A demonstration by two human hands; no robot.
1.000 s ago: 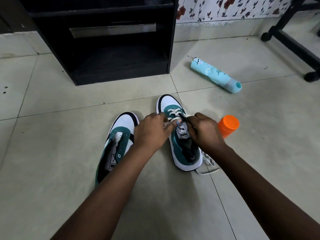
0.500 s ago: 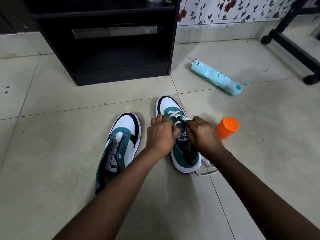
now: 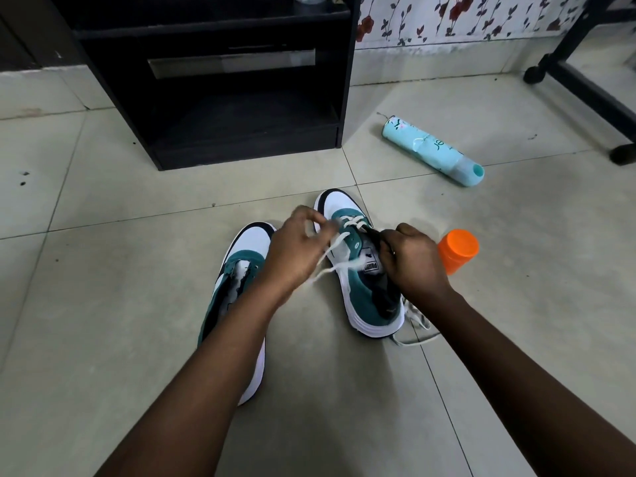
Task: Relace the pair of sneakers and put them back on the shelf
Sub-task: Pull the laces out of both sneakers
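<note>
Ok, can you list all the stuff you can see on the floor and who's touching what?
sneakers: 2, teal, white and black, side by side on the tiled floor
shoelace: 1, white, partly threaded in the right-hand sneaker
spray can: 1, light blue, lying beyond the sneakers
orange cap: 1, right of the sneakers
shelf unit: 1, black, against the wall
left hand: pinches the shoelace
right hand: grips the laced sneaker's side

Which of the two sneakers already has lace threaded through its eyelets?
The right-hand sneaker, under both hands, shows white lace crossed near its toe. The left-hand sneaker has bare eyelets and an open tongue.
</note>
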